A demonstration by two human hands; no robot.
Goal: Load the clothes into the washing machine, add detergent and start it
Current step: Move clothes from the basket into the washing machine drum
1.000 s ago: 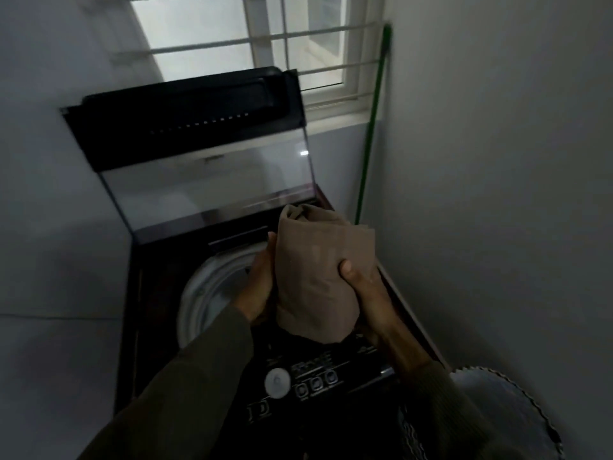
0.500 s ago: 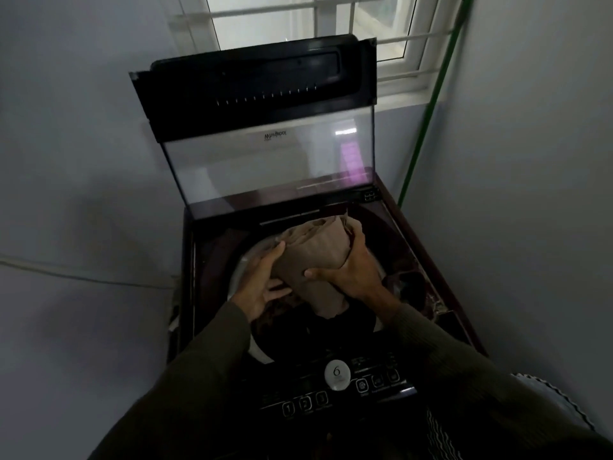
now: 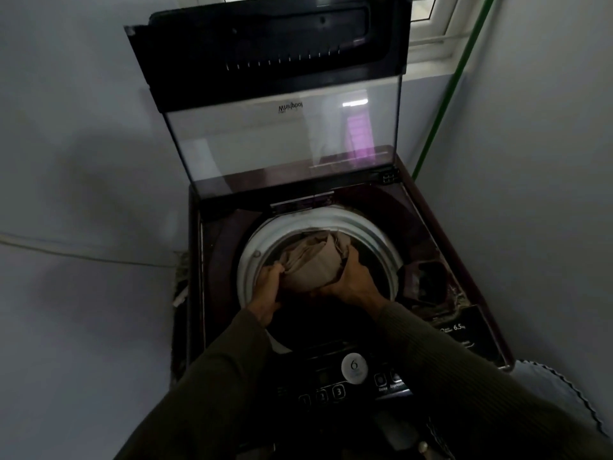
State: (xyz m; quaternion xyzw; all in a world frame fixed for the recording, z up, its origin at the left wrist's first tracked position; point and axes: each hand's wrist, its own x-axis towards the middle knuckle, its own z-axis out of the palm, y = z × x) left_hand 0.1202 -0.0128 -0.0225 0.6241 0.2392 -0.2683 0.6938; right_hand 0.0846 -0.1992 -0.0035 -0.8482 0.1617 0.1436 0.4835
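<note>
A dark top-loading washing machine [image 3: 212, 260] stands open, its glass lid [image 3: 282, 141] raised against the back. A folded beige garment [image 3: 316, 260] sits inside the mouth of the round drum [image 3: 361, 227]. My left hand [image 3: 268, 287] grips the garment's left side and my right hand [image 3: 356, 277] holds its right side, both reaching down into the drum. The control panel [image 3: 355, 376] with buttons lies at the machine's front edge, under my forearms.
Grey walls close in on the left and right of the machine. A green pole [image 3: 451, 84] leans in the right corner below a window. A pale scalloped-edged object [image 3: 560, 396] sits at the lower right. A detergent compartment [image 3: 431, 280] lies right of the drum.
Both hands have lowered the beige garment from above the machine down into the drum. The view has tilted down toward the machine.
</note>
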